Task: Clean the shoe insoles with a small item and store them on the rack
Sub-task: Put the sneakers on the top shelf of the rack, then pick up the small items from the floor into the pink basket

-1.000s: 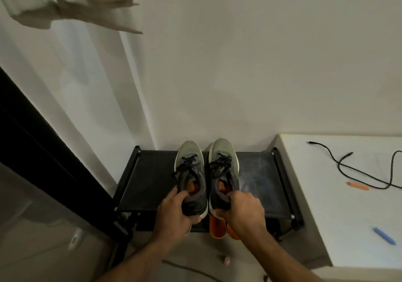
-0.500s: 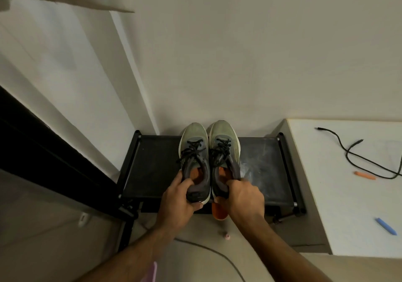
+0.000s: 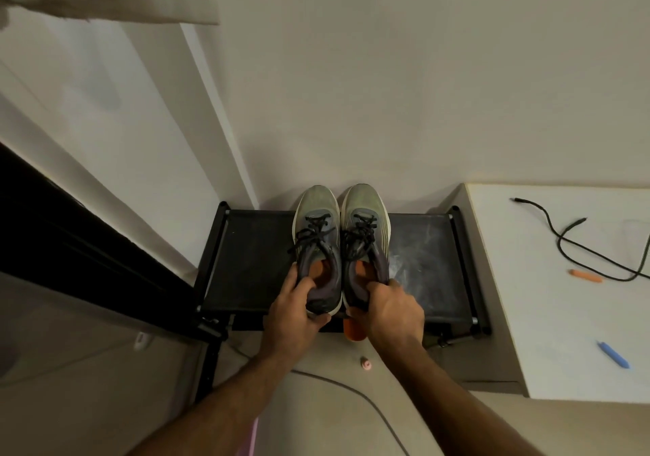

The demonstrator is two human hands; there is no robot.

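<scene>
Two grey-green sneakers with black laces stand side by side on the black rack [image 3: 253,262], toes against the wall. My left hand [image 3: 295,311] grips the heel of the left shoe [image 3: 316,230], thumb inside the collar. My right hand [image 3: 390,307] grips the heel of the right shoe [image 3: 364,223]. An orange insole [image 3: 322,272] shows inside each opening. An orange piece [image 3: 353,332] pokes out below the right shoe's heel, under my right hand.
A white table [image 3: 548,314] stands right of the rack with a black cable [image 3: 562,241], an orange crayon [image 3: 585,275] and a blue crayon [image 3: 612,354]. A small pink item [image 3: 366,364] and a cord [image 3: 351,390] lie on the floor. A dark doorway is at left.
Both hands have pushed the shoes farther back on the rack, toes now at the wall. The camera view has tilted slightly.
</scene>
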